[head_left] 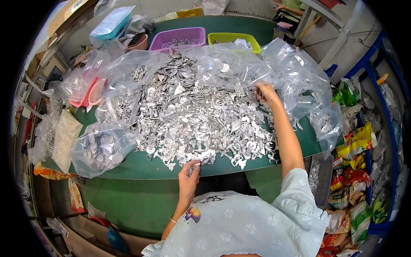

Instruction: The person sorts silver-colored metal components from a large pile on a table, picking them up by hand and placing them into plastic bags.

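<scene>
A wide heap of small silver-coloured metal pieces (205,115), cast in many shapes, covers the middle of the green table (145,172). At the table's front edge my left hand (187,179) is closed, and a small grey metal piece (190,170) shows between its thumb and fingers. My right arm stretches out to the heap's right side. There my right hand (266,93) has its fingers bent down at the pieces, beside a clear plastic sheet (239,64) over the heap's far part. What its fingertips hold, if anything, is too small to make out.
A purple basin (159,39) and a yellow-green basin (255,44) stand at the back. Left of the heap lie a clear bag of grey discs (101,146) and a pink scoop (85,95). A blue rack (387,103) with packets stands at right. Another person (293,5) is partly visible behind.
</scene>
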A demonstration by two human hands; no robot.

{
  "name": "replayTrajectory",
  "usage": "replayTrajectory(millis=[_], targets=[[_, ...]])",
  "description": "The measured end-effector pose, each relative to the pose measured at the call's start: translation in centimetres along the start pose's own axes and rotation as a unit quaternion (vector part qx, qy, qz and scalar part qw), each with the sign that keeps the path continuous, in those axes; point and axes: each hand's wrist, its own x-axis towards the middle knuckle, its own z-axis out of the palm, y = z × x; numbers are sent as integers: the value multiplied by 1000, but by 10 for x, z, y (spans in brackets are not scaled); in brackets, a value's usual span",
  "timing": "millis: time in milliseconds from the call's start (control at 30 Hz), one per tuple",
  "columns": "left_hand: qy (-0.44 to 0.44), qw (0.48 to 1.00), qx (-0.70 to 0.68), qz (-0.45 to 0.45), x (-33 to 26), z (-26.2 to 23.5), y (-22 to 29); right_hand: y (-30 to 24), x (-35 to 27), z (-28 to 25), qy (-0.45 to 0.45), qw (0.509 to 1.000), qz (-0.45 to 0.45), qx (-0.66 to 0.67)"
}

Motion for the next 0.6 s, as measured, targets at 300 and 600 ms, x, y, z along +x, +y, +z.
replayTrajectory(millis=[300,600], targets=[[-15,1000,-5,3,3,2,-4,6,20,59,126,724,-199,-648],[-5,1000,-4,-2,2,-3,-5,16,34,0,-27,998,-49,15]])
